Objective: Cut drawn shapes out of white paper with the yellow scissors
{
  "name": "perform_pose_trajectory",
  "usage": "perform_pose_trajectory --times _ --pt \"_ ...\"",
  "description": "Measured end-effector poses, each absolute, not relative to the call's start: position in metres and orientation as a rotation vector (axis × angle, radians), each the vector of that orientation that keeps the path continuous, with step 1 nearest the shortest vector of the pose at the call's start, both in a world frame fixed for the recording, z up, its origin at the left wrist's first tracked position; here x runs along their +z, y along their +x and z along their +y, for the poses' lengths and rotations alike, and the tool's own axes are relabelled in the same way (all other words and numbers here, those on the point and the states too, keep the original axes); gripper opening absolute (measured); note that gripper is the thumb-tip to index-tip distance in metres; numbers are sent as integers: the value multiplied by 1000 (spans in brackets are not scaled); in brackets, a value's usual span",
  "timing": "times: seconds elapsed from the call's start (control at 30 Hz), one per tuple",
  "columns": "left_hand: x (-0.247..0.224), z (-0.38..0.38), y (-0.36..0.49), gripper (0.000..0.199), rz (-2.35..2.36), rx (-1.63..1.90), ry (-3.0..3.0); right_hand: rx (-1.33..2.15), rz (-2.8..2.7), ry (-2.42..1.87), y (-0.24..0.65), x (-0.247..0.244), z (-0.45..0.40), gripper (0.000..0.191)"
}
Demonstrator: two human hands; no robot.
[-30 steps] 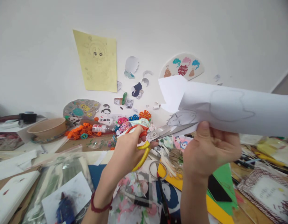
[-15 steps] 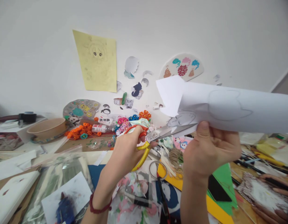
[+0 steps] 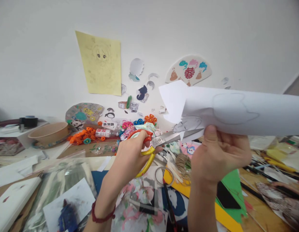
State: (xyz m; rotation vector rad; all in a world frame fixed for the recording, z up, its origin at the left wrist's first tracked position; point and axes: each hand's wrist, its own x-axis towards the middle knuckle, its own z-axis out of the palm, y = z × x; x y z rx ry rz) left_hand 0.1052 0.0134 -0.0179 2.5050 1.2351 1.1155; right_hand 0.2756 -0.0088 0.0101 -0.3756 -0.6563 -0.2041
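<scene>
Left hand (image 3: 128,159) clamped on scissors (image 3: 159,140), right hand (image 3: 215,158) on white paper (image 3: 231,111). Blades (image 3: 167,137) point rightward, tips just beside the right thumb (image 3: 210,132).

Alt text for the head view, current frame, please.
A person's left hand holds red-and-yellow-handled scissors, blades at the lower part of a white paper sheet that the right hand holds up. Below is a table crowded with craft materials, including a tan bowl; a yellow drawing sheet is on the white wall behind.

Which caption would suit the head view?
Scissors in the left hand, sketched-on white paper in the right hand, before a decorated wall.
</scene>
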Motion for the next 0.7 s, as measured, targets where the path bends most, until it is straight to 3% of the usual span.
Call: perform_pose_trajectory --times 0.7 --pt "-20 37 72 28 1258 940 2496 -152 -715 -483 281 6 -1 30"
